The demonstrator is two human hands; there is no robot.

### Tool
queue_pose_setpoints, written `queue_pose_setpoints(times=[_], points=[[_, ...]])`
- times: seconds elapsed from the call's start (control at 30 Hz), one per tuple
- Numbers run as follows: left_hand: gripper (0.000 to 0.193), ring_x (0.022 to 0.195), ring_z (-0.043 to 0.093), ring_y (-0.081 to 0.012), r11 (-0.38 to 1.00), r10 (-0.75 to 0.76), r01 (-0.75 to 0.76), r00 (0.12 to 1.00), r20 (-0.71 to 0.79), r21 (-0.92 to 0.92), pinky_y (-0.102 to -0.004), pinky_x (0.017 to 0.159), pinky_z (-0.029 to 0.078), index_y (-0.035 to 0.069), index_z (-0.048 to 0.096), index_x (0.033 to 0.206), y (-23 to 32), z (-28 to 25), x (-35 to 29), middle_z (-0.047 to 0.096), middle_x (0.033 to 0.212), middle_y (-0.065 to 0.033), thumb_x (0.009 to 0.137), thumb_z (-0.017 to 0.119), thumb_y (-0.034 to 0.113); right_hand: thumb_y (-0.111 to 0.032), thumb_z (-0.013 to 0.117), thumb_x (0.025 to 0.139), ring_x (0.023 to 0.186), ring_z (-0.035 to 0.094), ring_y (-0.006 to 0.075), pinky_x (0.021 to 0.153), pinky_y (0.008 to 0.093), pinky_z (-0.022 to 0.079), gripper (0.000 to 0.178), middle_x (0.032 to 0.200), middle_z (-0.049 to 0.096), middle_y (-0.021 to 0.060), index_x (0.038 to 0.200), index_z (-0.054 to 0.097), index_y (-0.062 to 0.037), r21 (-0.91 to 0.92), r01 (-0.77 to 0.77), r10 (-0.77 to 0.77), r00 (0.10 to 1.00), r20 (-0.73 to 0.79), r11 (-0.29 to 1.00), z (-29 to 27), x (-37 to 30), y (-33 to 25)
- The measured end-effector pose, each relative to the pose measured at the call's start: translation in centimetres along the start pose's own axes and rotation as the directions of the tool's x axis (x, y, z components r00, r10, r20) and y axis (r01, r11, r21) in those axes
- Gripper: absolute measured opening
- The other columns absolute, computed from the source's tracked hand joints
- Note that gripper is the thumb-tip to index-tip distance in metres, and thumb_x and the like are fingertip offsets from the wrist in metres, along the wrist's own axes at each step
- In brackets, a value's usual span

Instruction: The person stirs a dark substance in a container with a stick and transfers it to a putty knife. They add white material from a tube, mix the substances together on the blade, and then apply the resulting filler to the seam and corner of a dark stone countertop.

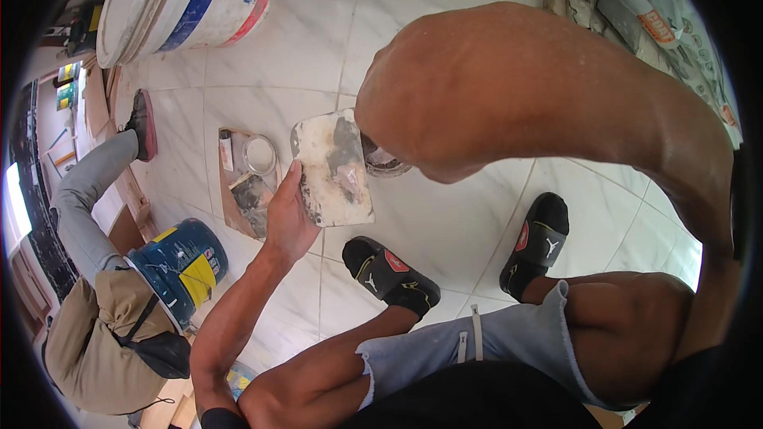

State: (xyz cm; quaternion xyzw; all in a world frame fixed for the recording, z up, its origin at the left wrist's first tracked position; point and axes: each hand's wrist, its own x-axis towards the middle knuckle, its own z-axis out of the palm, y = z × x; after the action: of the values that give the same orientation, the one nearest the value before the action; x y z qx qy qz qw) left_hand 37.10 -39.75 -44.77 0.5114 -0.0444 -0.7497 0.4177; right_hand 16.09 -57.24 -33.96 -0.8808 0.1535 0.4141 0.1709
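My left hand (288,218) grips the near left edge of a flat, pale rectangular board (322,159), thumb on top. Grey and black stains mark the board, with a small pinkish smear on it. My right hand (445,87) is curled like a fist, close to the camera, by the board's right edge. Its back hides the fingers and whatever they may hold. Partly behind it, a round dark container (385,163) stands on the floor. Left of the board lies a brown cardboard piece (230,210) bearing a round white pot (259,155), a small tube (226,151) and a dark stained plate (253,192).
A large white bucket (187,4) lies at the far left. Nearer, a person's grey-trousered leg (91,199) extends beside a dark blue bucket (179,266). Crumpled packaging (699,56) lies at the far right. My feet in black slides (397,278) rest on the tiled floor (445,222).
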Motion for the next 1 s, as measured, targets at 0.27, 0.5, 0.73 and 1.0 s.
queue_pose_setpoints(times=[0.27,0.5,0.73,1.0], points=[[0.05,0.134,0.049,-0.0262,1.0,0.021,-0.022,0.997,-0.076,-0.01,-0.0453,0.113,0.038,0.006,0.037,0.148,-0.2,0.9,-0.1,0.05,0.146,-0.0097,0.108,0.036,0.035,-0.01,0.068,0.078,0.081,0.068,0.0298,0.074,0.0423,0.056,0.022,0.089,0.073,0.0071,0.099,0.075,-0.0101,-0.068,0.1,-0.096,0.994,0.049,0.993,0.8,3.1,-2.4],[0.052,0.136,0.046,-0.0255,0.999,-0.004,0.004,1.0,0.004,-0.032,-0.0465,0.115,0.036,0.005,0.033,0.15,-0.5,0.0,0.0,0.046,0.149,-0.0101,0.109,0.033,0.037,-0.004,0.067,0.071,0.079,0.068,0.0317,0.066,0.0423,0.055,0.019,0.086,0.071,0.0134,0.09,0.073,-0.0033,-0.041,0.013,-0.012,1.0,0.025,0.999,-0.1,0.4,0.3],[0.05,0.135,0.047,-0.0234,1.0,0.02,-0.022,0.998,-0.066,-0.022,-0.0446,0.115,0.036,0.007,0.036,0.149,-0.4,0.1,-0.9,0.049,0.147,-0.0082,0.109,0.035,0.036,-0.003,0.069,0.071,0.079,0.069,0.0309,0.065,0.0413,0.055,0.016,0.086,0.071,0.0135,0.086,0.073,-0.0025,0.083,0.259,-0.214,0.911,-0.353,0.962,1.6,-1.6,-0.4],[0.049,0.134,0.049,-0.0241,0.996,0.029,-0.031,0.999,-0.032,-0.086,-0.0444,0.114,0.037,0.006,0.038,0.148,-0.6,-0.2,-0.4,0.05,0.146,-0.0093,0.108,0.038,0.035,-0.011,0.082,0.064,0.083,0.07,0.028,0.06,0.0398,0.054,0.032,0.085,0.073,0.0079,0.096,0.077,-0.0129,0.111,0.025,-0.02,0.999,-0.043,0.993,2.2,2.6,-2.6]])
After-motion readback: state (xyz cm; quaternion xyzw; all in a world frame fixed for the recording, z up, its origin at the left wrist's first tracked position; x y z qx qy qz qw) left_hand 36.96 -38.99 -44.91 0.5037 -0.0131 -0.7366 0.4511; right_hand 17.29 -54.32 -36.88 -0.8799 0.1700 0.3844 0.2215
